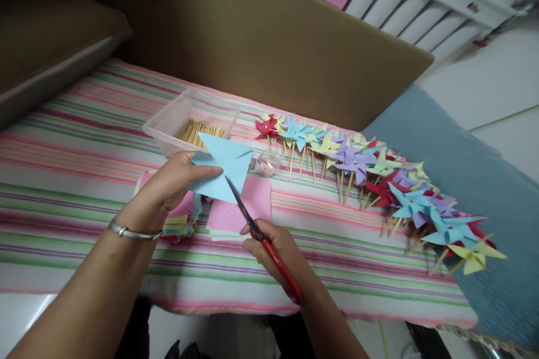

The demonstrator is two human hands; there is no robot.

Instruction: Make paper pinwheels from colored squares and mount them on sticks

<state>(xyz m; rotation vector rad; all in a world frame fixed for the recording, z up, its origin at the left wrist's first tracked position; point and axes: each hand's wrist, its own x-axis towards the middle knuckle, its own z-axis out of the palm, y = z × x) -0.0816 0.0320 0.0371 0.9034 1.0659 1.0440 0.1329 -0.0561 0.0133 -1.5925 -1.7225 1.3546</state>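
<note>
My left hand (179,176) pinches a square of light blue paper (229,160) by its left side, thumb on top. Slits run in from some of the paper's corners. In my right hand (273,247) is a pair of scissors (282,269) with red handles and dark blades, its tip at the lower edge of the blue paper. Below the paper lies a stack of pink paper (248,202) with other colours under it. A second stack of coloured paper (181,221) sits partly hidden beneath my left wrist.
Behind the paper stand a clear plastic box (168,123) of wooden sticks (196,133) and a small round clear container (267,163). Many paper pinwheels (353,160) on sticks lie in a long row to the right. A brown board (273,39) rises along the back of the striped cloth (105,151).
</note>
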